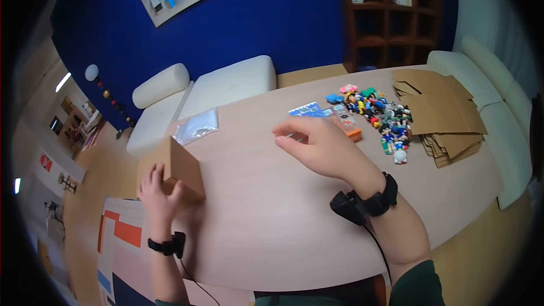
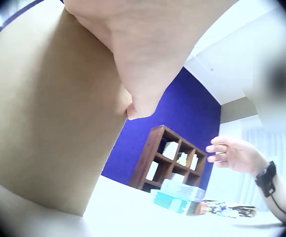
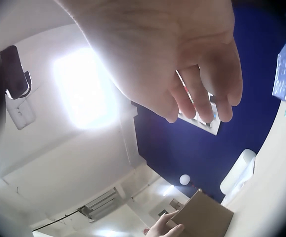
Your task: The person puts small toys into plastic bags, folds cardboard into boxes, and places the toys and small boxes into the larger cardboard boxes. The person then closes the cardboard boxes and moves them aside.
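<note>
A brown cardboard box (image 1: 188, 171) stands at the left edge of the table (image 1: 255, 209). My left hand (image 1: 156, 192) grips it, fingers spread over its top and thumb on the near side. Close up in the left wrist view, the thumb bends against the edge of the box (image 2: 49, 123). Above the middle of the table hovers my right hand (image 1: 326, 150), its fingers loosely curved with nothing between them. Partly covered by that hand in the head view are a blue printed package (image 1: 306, 111) and a clear pack with an orange base (image 1: 353, 134).
A pile of small toy figures (image 1: 381, 114) lies on the right of the table. Flattened cardboard boxes (image 1: 445, 110) are stacked beyond it. Clear plastic bags (image 1: 196, 127) lie near the far left edge. White sofas (image 1: 232, 82) border the table.
</note>
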`<action>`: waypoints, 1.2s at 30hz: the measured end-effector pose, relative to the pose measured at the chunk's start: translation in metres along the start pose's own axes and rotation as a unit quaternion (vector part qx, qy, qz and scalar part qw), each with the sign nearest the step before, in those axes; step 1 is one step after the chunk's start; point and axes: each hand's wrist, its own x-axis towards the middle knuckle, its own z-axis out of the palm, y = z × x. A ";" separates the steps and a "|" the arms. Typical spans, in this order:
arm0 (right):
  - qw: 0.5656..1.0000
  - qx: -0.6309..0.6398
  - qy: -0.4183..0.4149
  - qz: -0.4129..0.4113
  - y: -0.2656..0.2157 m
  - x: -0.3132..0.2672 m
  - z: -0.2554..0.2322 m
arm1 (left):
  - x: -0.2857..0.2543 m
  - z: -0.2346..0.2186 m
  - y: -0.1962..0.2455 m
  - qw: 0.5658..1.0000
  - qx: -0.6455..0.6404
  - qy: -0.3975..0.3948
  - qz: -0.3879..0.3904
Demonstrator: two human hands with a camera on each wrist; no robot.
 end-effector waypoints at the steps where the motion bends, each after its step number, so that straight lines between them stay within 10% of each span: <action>1: 1.000 -0.018 -0.011 0.009 -0.004 0.002 -0.003 | 0.004 0.004 -0.013 1.000 -0.010 -0.009 0.000; 10: 0.996 -0.053 -0.065 0.029 0.003 -0.005 -0.005 | 0.014 0.014 -0.010 0.999 -0.041 0.018 0.024; 14: 0.995 -0.096 -0.029 0.019 0.010 -0.006 -0.012 | 0.001 -0.007 0.078 0.923 -0.374 0.031 0.090; 16: 0.994 -0.111 -0.012 0.016 0.016 -0.010 -0.021 | -0.006 0.014 0.095 0.687 -0.673 -0.273 0.008; 20: 0.966 -0.238 0.098 0.027 0.032 -0.037 -0.069 | -0.011 0.047 0.139 0.555 -0.742 -0.362 -0.097; 22: 0.911 -0.390 0.134 0.018 0.060 -0.059 -0.117 | -0.014 0.067 0.147 0.358 -0.834 -0.389 -0.157; 26: 0.753 -0.643 0.076 0.119 0.084 -0.109 -0.208 | -0.024 0.094 0.147 0.223 -0.865 -0.385 -0.232; 29: 0.689 -0.650 -0.045 0.319 0.101 -0.134 -0.233 | -0.023 0.093 0.143 0.216 -0.865 -0.394 -0.223; 36: 0.719 -0.599 0.020 0.351 0.102 -0.135 -0.217 | -0.024 0.090 0.142 0.266 -0.846 -0.424 -0.185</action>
